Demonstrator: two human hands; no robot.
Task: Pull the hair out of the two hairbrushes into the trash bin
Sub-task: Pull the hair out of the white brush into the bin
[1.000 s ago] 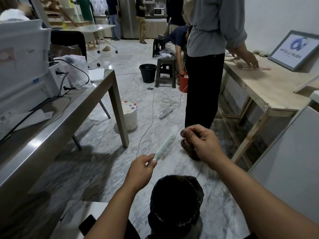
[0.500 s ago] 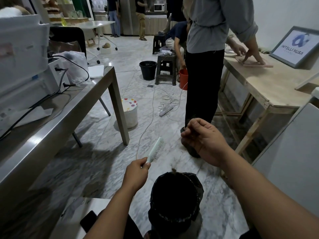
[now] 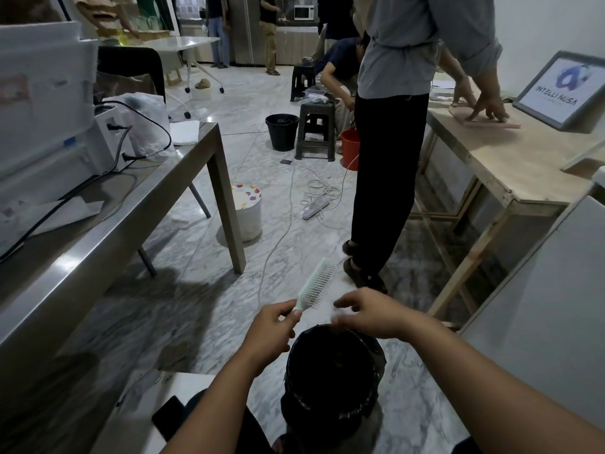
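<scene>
Basically, we held one pale green hairbrush (image 3: 316, 285) by its handle in our left hand (image 3: 273, 329), fingers and thumb curled round the handle at lower centre of the frame, the bristled head angled up and to the right. Our right hand (image 3: 370, 314) sat just right of the brush, fingers loosely spread and blurred; we could not tell whether any hair was between the fingertips, looked like nothing was held. The trash bin (image 3: 334, 371) with its black liner stood at bottom centre, directly under both hands. We saw only this one brush; the second was not in view.

Risks from here, as we judged them: hair strands are light, so a pull made off to the side of the bin mouth could drop them on the marble floor (image 3: 183, 309) instead of in the liner. The brush head reached past the bin's far rim, which made that likelier. Yanking hard against a grip on the handle end alone could twist the brush loose into the bin. A standing person (image 3: 393, 132) in dark trousers was close at centre right, and a white cable (image 3: 278, 237) ran across the floor nearby, so a step back could bump us or snag.
</scene>
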